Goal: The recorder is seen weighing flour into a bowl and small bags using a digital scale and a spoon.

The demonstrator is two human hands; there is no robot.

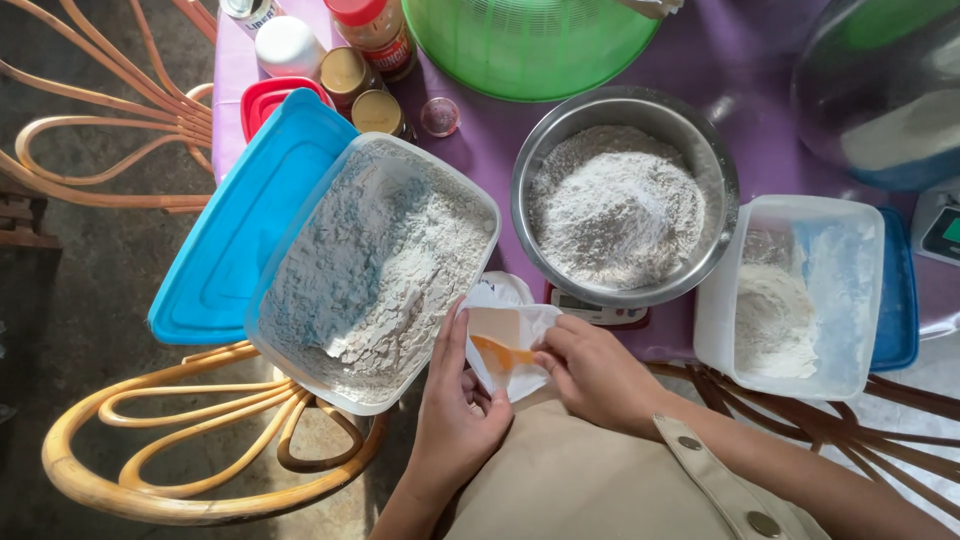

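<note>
My left hand and my right hand together hold a small clear plastic bag with a pale powder and an orange strip inside, just below the table's edge. The left hand grips the bag's lower left side, the right hand pinches its right edge. Beside the left hand lies a large clear tub of flour, tilted on its blue lid. A steel bowl of flour stands just above the bag.
A second clear tub of flour on a blue lid sits at the right. Jars, a red-lidded box and a green colander stand at the back of the purple tablecloth. Rattan chairs are at the left.
</note>
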